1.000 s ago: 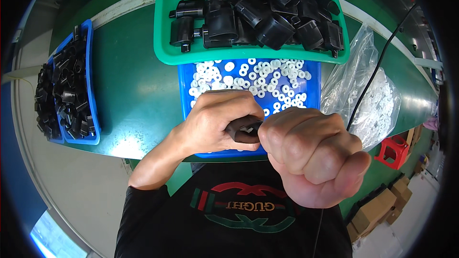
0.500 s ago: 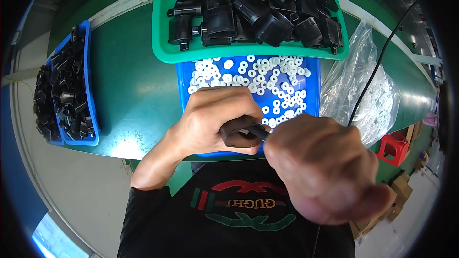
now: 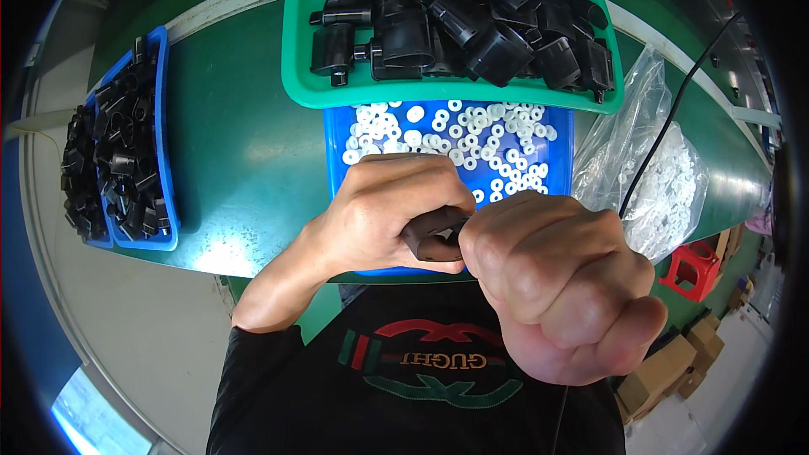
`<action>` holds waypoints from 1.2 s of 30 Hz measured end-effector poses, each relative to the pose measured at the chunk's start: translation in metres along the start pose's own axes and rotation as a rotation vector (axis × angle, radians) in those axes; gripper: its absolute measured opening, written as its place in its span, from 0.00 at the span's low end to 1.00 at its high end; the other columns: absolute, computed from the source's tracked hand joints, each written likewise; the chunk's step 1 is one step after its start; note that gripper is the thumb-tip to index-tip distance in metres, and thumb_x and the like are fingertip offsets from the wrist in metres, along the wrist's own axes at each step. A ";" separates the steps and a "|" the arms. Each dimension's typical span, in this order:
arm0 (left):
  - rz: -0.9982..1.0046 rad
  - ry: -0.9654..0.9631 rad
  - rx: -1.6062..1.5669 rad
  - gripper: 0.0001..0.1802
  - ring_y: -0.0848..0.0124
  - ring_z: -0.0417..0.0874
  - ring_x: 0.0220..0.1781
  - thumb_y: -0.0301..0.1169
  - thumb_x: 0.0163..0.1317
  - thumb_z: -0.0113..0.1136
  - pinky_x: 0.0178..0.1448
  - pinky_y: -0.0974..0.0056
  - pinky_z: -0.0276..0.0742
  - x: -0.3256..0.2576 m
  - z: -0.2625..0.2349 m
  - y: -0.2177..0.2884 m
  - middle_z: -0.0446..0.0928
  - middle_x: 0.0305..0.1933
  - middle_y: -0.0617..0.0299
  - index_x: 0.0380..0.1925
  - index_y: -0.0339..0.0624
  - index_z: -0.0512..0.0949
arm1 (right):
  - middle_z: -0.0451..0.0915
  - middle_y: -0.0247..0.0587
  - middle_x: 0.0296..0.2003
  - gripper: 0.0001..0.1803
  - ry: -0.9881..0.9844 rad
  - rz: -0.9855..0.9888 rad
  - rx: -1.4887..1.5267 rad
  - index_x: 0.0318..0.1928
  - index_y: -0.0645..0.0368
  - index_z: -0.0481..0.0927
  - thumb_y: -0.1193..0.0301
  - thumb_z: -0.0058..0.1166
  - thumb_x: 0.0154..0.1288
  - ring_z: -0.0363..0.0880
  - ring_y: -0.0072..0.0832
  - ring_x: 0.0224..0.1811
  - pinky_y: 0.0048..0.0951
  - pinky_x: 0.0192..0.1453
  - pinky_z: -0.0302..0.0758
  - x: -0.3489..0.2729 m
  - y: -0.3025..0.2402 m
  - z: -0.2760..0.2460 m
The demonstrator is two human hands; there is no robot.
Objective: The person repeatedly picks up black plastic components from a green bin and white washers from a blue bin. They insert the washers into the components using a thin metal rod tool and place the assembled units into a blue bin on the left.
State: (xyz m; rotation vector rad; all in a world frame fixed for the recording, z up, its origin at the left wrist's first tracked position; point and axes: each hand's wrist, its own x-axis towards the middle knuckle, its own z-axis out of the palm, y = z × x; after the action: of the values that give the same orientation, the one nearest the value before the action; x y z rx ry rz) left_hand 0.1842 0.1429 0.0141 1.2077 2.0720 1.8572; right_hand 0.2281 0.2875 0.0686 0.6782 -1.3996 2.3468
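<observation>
right hand point(image 3: 560, 286) has come back in toward the left since half a second ago: its knuckles now sit hard by the mouth of the hollow, brownish-black plastic part point(image 3: 421, 238), and the slim black rod point(image 3: 456, 234) between them, plain to see then, is mostly hidden.

left hand point(image 3: 392, 202) is closed firmly about the part, fingers wrapped over it and only its open end showing, tilted toward the right fist. the right hand is balled tight, apparently round the rod's outer end; what lies inside the fist is out of sight. the part is held above the near edge of the blue plastic tray point(image 3: 562, 177) of small white flat rings point(image 3: 456, 131), just below the green plastic tray point(image 3: 297, 76) of black cylindrical plastic pieces point(image 3: 403, 40).

to do this well, the left hand wants to stay as the fixed one, gripping the outer wall without squeezing the mouth out of shape. the rod should run in line with the part's opening, so that the force goes straight in and does not pry at the rim. short, even strokes from the right forearm seem best. the main hazard, i judge, is a slip that drives the knuckles into the hard edge, so fingertips are better kept back from the mouth.
</observation>
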 end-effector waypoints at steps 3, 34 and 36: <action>0.014 0.005 -0.006 0.22 0.61 0.79 0.26 0.31 0.34 0.80 0.28 0.62 0.74 0.001 0.002 0.001 0.76 0.25 0.59 0.29 0.39 0.78 | 0.57 0.28 0.11 0.32 0.010 0.014 -0.029 0.17 0.51 0.57 0.51 0.24 0.81 0.51 0.19 0.10 0.24 0.13 0.49 -0.002 -0.002 0.002; -0.048 0.169 0.340 0.14 0.68 0.76 0.32 0.22 0.33 0.74 0.32 0.67 0.69 0.010 -0.037 0.027 0.73 0.34 0.61 0.22 0.42 0.79 | 0.70 0.37 0.23 0.11 -0.226 -0.138 -0.955 0.28 0.59 0.74 0.72 0.66 0.50 0.69 0.33 0.18 0.30 0.21 0.66 -0.015 -0.040 -0.031; -0.081 0.195 0.357 0.14 0.68 0.75 0.31 0.22 0.33 0.74 0.31 0.67 0.69 0.009 -0.036 0.032 0.72 0.33 0.61 0.22 0.42 0.79 | 0.69 0.37 0.25 0.14 -0.354 0.080 -1.273 0.34 0.61 0.78 0.74 0.67 0.47 0.71 0.33 0.20 0.32 0.24 0.70 -0.021 -0.026 -0.039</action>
State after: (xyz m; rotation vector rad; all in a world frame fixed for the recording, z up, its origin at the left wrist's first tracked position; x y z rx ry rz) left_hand 0.1734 0.1174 0.0547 1.0191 2.6023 1.6772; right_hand 0.2501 0.3335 0.0603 0.5961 -2.6000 0.9321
